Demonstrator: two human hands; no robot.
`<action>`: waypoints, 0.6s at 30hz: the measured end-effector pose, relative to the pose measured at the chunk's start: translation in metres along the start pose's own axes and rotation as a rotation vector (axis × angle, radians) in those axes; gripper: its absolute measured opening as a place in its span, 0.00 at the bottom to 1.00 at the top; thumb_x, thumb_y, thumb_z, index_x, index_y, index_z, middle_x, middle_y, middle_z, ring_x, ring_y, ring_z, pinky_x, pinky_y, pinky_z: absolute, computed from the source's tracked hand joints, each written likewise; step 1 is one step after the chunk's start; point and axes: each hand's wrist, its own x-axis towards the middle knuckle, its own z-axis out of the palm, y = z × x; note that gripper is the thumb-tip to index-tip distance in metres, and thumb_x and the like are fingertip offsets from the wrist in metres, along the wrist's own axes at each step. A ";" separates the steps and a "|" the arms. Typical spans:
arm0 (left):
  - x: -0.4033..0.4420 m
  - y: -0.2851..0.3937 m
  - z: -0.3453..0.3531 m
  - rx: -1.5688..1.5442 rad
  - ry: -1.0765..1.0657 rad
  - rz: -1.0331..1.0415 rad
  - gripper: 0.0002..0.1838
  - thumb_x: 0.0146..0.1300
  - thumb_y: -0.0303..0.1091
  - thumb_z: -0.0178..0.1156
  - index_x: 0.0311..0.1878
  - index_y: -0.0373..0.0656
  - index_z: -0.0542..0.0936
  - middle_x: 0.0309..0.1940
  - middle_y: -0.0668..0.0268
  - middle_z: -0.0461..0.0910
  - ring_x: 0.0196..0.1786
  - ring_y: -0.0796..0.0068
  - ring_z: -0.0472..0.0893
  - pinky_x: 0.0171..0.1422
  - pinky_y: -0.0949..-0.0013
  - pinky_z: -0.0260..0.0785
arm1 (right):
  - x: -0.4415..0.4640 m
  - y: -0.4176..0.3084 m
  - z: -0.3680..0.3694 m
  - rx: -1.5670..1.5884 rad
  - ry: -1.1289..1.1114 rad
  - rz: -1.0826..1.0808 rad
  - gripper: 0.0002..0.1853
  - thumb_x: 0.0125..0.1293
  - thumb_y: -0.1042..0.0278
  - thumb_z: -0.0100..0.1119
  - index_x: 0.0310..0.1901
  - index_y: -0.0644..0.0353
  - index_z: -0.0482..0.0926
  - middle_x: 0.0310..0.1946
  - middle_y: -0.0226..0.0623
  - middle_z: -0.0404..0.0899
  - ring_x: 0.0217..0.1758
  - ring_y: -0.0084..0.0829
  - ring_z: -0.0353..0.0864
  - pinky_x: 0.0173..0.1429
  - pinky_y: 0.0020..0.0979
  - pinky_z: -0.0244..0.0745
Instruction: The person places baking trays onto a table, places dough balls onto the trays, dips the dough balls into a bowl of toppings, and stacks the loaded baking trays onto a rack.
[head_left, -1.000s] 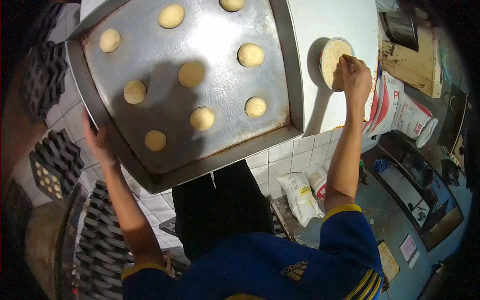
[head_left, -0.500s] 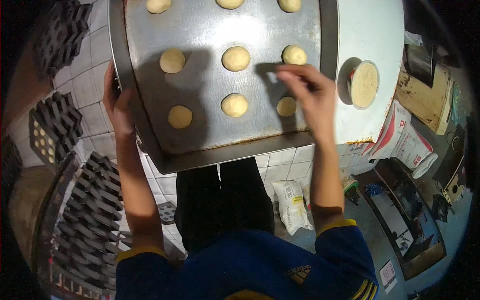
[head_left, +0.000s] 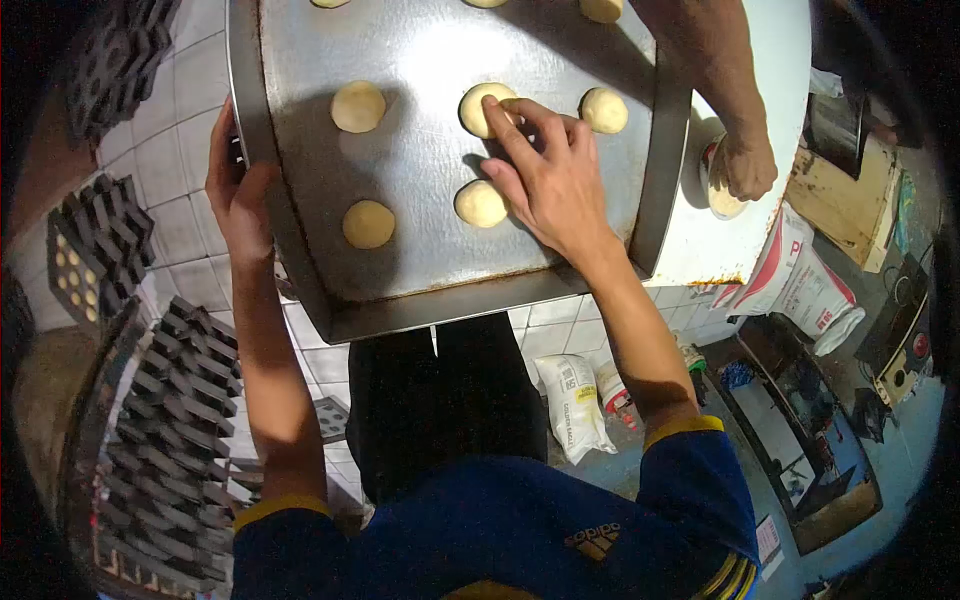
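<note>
A metal baking tray (head_left: 420, 265) holds several pale dough balls in rows. My left hand (head_left: 243, 195) grips its left rim, thumb on top and fingers outside. Over the tray, my right hand (head_left: 555, 175) has its fingers apart, with the index fingertip on a dough ball (head_left: 480, 112) in the middle row. Close to the right thumb lies another dough ball (head_left: 480, 204) in the nearest row. To the right sits a dough ball (head_left: 604, 110), with a further dough ball (head_left: 368, 224) at lower left. My right hand covers the spot of the nearest row's right ball.
Another person's hand (head_left: 748, 170) reaches into a bowl of tan crumbs (head_left: 724, 208) on the white table (head_left: 775, 110). Stacked dark baking pans (head_left: 170, 440) stand at left. A white bag (head_left: 575, 405) and flour sacks (head_left: 800, 280) lie below right.
My right hand has moved left from the tray's right side onto the middle dough ball. Another person's arm has come in from the top right to the bowl. The left hand keeps its grip.
</note>
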 end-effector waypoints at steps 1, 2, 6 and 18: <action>0.000 -0.001 -0.001 -0.003 -0.017 0.000 0.45 0.54 0.28 0.58 0.82 0.36 0.71 0.61 0.59 0.80 0.61 0.67 0.79 0.71 0.66 0.70 | -0.004 0.001 -0.005 0.051 -0.047 0.004 0.26 0.74 0.49 0.68 0.69 0.47 0.84 0.62 0.36 0.81 0.57 0.41 0.74 0.65 0.42 0.73; -0.001 -0.002 0.000 -0.005 -0.022 0.001 0.45 0.54 0.28 0.58 0.82 0.36 0.71 0.61 0.59 0.80 0.61 0.67 0.79 0.71 0.66 0.70 | -0.006 0.005 -0.015 0.121 -0.040 0.033 0.24 0.75 0.56 0.68 0.70 0.50 0.84 0.64 0.38 0.80 0.60 0.42 0.74 0.67 0.41 0.73; -0.003 0.006 0.005 -0.013 0.009 -0.037 0.45 0.54 0.28 0.58 0.82 0.36 0.70 0.63 0.58 0.80 0.63 0.67 0.79 0.72 0.66 0.69 | -0.036 0.046 -0.069 0.203 0.387 0.462 0.14 0.78 0.71 0.65 0.60 0.65 0.87 0.52 0.42 0.88 0.54 0.35 0.85 0.60 0.35 0.78; 0.002 -0.018 -0.017 0.080 -0.020 0.014 0.42 0.63 0.27 0.60 0.84 0.34 0.67 0.72 0.55 0.76 0.69 0.63 0.77 0.74 0.64 0.69 | -0.128 0.154 -0.118 -0.231 0.174 0.841 0.18 0.74 0.49 0.71 0.51 0.56 0.94 0.48 0.43 0.92 0.46 0.47 0.88 0.54 0.44 0.82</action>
